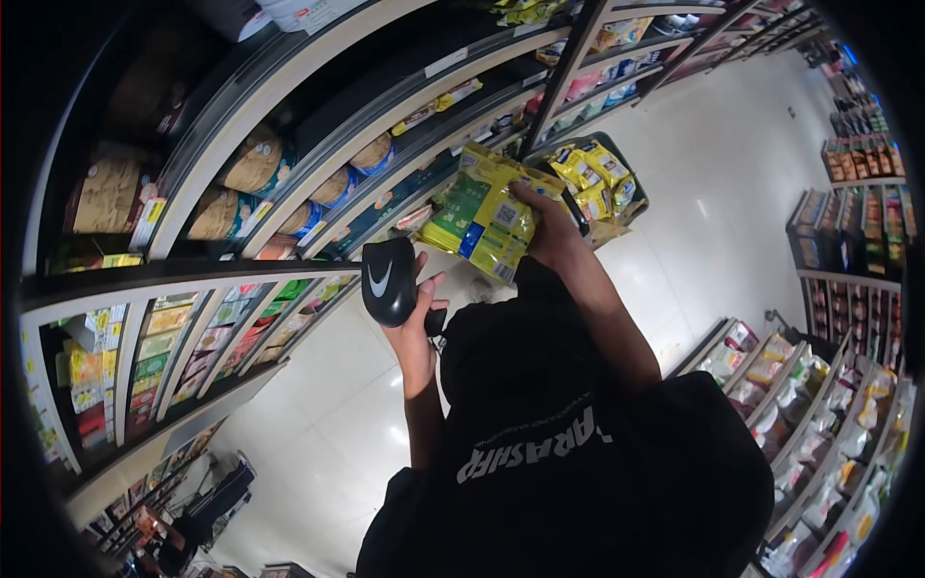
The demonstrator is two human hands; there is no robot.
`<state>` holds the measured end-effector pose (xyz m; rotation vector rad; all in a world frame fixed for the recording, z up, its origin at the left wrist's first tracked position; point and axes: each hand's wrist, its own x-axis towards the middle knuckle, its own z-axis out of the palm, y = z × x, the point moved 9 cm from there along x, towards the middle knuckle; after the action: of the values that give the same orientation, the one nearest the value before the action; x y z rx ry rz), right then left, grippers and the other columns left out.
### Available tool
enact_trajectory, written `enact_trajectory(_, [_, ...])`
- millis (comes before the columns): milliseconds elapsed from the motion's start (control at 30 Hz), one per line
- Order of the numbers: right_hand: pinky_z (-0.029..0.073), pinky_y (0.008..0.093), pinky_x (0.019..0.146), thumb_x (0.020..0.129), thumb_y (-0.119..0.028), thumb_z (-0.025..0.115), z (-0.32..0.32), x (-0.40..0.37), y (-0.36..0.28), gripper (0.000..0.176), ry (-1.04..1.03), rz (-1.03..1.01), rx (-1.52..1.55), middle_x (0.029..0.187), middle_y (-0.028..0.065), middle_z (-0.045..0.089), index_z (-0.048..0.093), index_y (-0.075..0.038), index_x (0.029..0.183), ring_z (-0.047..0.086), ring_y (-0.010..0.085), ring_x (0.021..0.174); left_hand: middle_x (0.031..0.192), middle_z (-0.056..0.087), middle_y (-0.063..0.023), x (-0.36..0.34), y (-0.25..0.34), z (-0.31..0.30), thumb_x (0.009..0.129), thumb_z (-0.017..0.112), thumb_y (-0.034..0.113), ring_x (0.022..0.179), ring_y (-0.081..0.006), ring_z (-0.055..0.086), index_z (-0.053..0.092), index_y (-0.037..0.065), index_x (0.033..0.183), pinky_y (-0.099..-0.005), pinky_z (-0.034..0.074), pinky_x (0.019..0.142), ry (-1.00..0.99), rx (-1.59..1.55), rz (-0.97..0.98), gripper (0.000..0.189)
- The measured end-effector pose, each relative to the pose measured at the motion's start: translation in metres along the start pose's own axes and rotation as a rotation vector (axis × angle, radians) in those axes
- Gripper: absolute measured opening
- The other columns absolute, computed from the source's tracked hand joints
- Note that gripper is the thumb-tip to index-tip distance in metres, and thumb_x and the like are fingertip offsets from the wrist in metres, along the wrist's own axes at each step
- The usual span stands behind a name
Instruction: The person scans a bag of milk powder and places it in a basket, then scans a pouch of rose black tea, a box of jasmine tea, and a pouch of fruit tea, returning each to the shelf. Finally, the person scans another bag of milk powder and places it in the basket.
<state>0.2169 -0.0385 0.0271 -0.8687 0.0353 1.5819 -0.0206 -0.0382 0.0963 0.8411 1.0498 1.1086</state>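
An open, dark-rimmed container [647, 200] held a heap of shiny yellow packets [599, 171] near the pale-edged dark shelving [556, 89]. The right hand [545, 222], its forearm stretched forward, grasped a yellow-and-green plastic pack [479, 214] by its right edge, at the container's left side. The left hand [416, 337], also reaching forward, was wrapped around a black handheld scanner [388, 289] with a grey curved mark.
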Motion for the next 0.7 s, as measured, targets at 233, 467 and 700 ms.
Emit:
enact_trajectory(233, [0.047,0.0469,0.099,0.096,-0.030,0.061,-0.135,-0.002,-0.021,0.047,0.172,-0.171,-0.011,0.129,0.0099,0.060,0.048,-0.007,0.134,0.058,0.0270,0.119,0.115,0.066,-0.0226,0.014,-0.036,-0.010,0.084,0.071,0.003,0.090,-0.0255,0.071,0.050,-0.005,0.133,-0.0257,0.055,0.057,0.011,0.162,-0.098,0.055])
enact_trajectory(467, [0.056,0.0469,0.081,0.090,-0.040,0.063,-0.324,-0.049,-0.089,0.048,0.648,-0.324,-0.137,0.115,0.0085,0.066,0.054,-0.010,0.127,0.067,0.0243,0.101,0.099,0.072,-0.0154,0.039,-0.045,0.032,0.087,0.069,0.010,0.079,-0.0238,0.072,0.054,-0.002,0.129,-0.0246,0.049,0.049,-0.030,0.241,-0.139,0.047])
enact_trajectory(700, [0.052,0.0391,0.085,0.088,-0.037,0.069,-0.396,-0.064,-0.184,0.060,0.963,-0.689,-0.506,0.114,0.0114,0.066,0.051,-0.004,0.135,0.066,0.0267,0.099,0.096,0.071,-0.0179,0.052,-0.052,0.089,0.087,0.068,0.008,0.074,-0.0227,0.071,0.052,-0.003,0.129,-0.0236,0.046,0.045,-0.099,0.361,-0.172,0.047])
